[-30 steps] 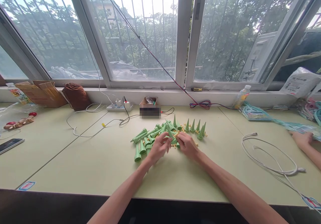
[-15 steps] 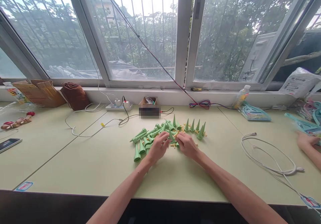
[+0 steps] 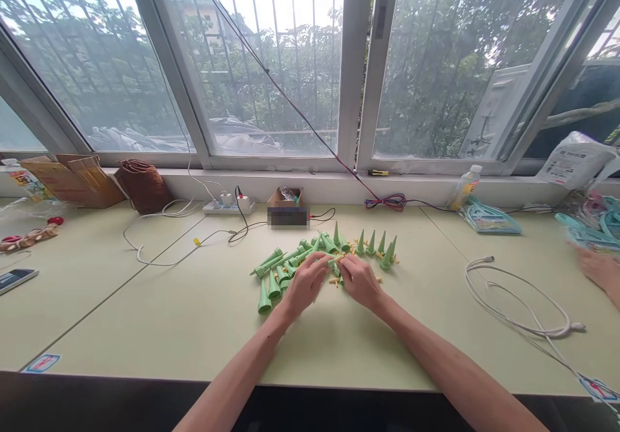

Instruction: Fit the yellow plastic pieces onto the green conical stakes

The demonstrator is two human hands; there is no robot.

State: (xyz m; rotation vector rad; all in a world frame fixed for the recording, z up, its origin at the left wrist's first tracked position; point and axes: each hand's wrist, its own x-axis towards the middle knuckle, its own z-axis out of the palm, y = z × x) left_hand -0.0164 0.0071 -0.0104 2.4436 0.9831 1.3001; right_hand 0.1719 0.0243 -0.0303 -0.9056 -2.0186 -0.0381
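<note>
My left hand [image 3: 306, 282] is closed on a green plastic spike [image 3: 332, 262], mostly covered by the fingers and tilted with its wide end to the right. Against that end, my right hand [image 3: 359, 281] pinches a small yellow plastic piece [image 3: 338, 259]. Left of the hands lie several more green spikes, one of them a cone [image 3: 264, 300] at the near end of the heap. Behind my right hand several spikes stand point up, among them a cone [image 3: 372, 243]. Small yellow pieces [image 3: 397, 259] are scattered around their bases.
Behind the heap stands a small open cardboard box [image 3: 287, 197] beside a power strip [image 3: 227, 208]. A white cable [image 3: 516, 319] lies coiled at the right. Another person's hand [image 3: 600, 270] touches light-blue items [image 3: 588, 235] at the far right. A phone [image 3: 17, 279] lies left.
The green spike in my left hand has tipped from point up to nearly level, and my hands have drawn slightly closer together. The other person's hand has shifted slightly.
</note>
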